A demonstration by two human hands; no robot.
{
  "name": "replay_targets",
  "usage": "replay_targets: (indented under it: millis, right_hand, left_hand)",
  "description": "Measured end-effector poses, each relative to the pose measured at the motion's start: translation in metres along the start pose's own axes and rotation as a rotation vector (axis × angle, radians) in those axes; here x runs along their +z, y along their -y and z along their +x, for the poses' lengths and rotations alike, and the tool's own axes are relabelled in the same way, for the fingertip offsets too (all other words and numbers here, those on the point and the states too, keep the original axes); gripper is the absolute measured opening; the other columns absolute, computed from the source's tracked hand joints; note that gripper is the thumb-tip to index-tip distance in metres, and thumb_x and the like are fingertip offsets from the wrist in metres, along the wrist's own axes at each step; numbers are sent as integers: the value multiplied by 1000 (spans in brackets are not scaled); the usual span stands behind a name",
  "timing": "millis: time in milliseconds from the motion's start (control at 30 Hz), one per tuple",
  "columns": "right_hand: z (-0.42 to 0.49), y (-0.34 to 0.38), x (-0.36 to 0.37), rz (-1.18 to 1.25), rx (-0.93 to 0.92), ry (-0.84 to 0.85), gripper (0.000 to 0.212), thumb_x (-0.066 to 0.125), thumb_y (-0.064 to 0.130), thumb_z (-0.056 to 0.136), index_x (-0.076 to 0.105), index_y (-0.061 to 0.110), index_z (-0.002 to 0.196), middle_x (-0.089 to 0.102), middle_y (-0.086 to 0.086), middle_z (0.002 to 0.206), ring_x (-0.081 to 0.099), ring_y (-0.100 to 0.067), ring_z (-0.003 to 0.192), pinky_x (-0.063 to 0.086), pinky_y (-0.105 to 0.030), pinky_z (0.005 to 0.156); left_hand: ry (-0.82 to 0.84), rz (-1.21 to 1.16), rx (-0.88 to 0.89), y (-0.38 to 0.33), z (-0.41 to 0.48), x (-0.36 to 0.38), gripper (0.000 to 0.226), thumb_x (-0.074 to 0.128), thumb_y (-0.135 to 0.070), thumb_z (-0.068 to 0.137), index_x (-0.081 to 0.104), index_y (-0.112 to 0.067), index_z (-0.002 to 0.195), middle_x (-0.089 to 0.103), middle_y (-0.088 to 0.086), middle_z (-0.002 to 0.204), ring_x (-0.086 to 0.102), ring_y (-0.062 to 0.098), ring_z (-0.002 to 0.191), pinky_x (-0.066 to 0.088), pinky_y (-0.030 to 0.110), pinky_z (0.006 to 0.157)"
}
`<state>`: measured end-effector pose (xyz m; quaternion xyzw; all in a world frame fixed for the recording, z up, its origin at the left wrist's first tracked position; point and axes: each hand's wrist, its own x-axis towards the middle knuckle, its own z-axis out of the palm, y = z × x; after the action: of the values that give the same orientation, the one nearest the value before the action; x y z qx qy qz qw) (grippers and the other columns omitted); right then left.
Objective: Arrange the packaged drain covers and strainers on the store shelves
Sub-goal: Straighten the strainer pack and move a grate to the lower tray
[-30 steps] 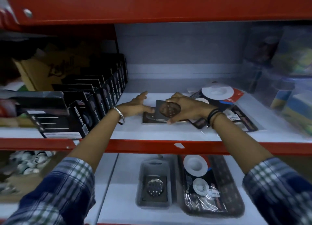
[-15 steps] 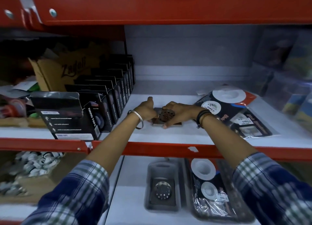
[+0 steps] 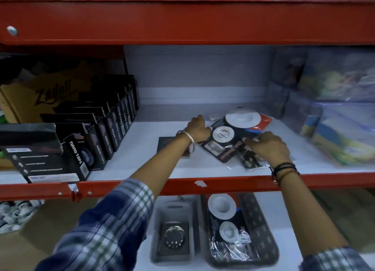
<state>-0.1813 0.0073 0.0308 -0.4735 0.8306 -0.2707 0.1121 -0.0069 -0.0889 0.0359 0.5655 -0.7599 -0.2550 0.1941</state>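
A pile of plastic-wrapped strainer packs (image 3: 231,136) with white round discs lies on the middle shelf (image 3: 142,151). My left hand (image 3: 199,128) grips the pile's left edge. My right hand (image 3: 267,145) is closed on its right side. A dark square drain cover (image 3: 166,144) lies flat just left of my left wrist, with no hand on it. On the lower shelf a grey tray (image 3: 174,232) holds a steel drain cover, and a dark tray (image 3: 255,230) holds more strainer packs.
A row of black nano tape boxes (image 3: 97,136) fills the shelf's left side, with a cardboard box (image 3: 40,96) behind. Clear wrapped packages (image 3: 341,116) crowd the right end. Red shelf rails (image 3: 203,184) cross above and below.
Both hands left the square drain cover, which now lies flat on the shelf, and moved right onto the pile of strainer packs. My view shifted right and closer.
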Motion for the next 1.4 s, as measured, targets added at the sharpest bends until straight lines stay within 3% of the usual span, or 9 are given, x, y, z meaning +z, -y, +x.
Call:
replay_targets:
  millis: [133,233,400,533,600,733,867,1200,1400]
  right_hand:
    - [4,-1,3,92,-97,107,39,62,41,83,61,17,113,66,-13,119,62,-33,104,49,-38,88]
    - [22,2,-4,176,-48,50,35,61,29,86,60,10,115,62,-16,125,60,-35,111,47,-37,91]
    - [59,-19,-32,110,-79,27,22,57,20,87,57,4,102,61,-22,118,58,-38,110,45,-37,86]
    - [70,-42,-31,70,-120,122,33,57,20,89,56,6,118,57,-19,131,54,-35,119,43,-36,97]
    - [66,-47,-28,56,-129,153,38,51,20,92,52,6,128,51,-17,139,49,-33,124,38,-36,102]
    - [60,-49,-28,83,-147,180,34,51,20,94,55,1,122,54,-18,134,53,-33,116,42,-33,93]
    - [54,-51,-26,95,-161,192,22,58,18,88,58,1,101,63,-19,116,56,-29,91,41,-29,73]
    - [19,-57,-19,140,-184,251,32,58,18,91,50,2,117,60,-16,122,59,-30,111,48,-33,80]
    - [10,-56,-16,6,-211,196,47,52,27,93,38,11,134,44,-18,138,45,-36,125,42,-49,103]
  left_hand:
    - [40,-195,-114,-22,15,18,49,50,-25,93,36,1,132,50,16,132,50,32,122,43,31,94]
    - [-18,-365,-100,-30,19,14,12,57,-8,85,54,-1,93,62,15,91,63,27,83,51,26,67]
    - [65,-529,-79,-54,-12,24,20,54,10,82,50,-4,69,53,6,52,46,1,27,38,11,33]
    - [109,-318,-117,-67,-34,57,16,68,-2,75,62,-2,90,67,15,94,69,15,86,57,27,72]
    - [85,-142,-154,-69,-37,67,44,70,-13,74,53,-1,114,53,19,118,48,29,115,47,37,94]
    - [39,-246,-141,-75,-41,64,14,61,-10,80,56,-8,93,62,16,102,52,24,91,44,25,67]
    - [-17,-252,-169,-67,-48,56,3,59,-9,84,58,-7,86,64,19,98,55,25,83,42,26,69]
    - [-69,-110,-203,-54,-75,54,25,66,-4,77,45,-9,64,63,29,106,62,38,102,54,38,73]
    - [-113,-53,-172,-51,-88,54,31,60,-6,82,40,-8,58,46,25,65,58,39,72,37,23,50]
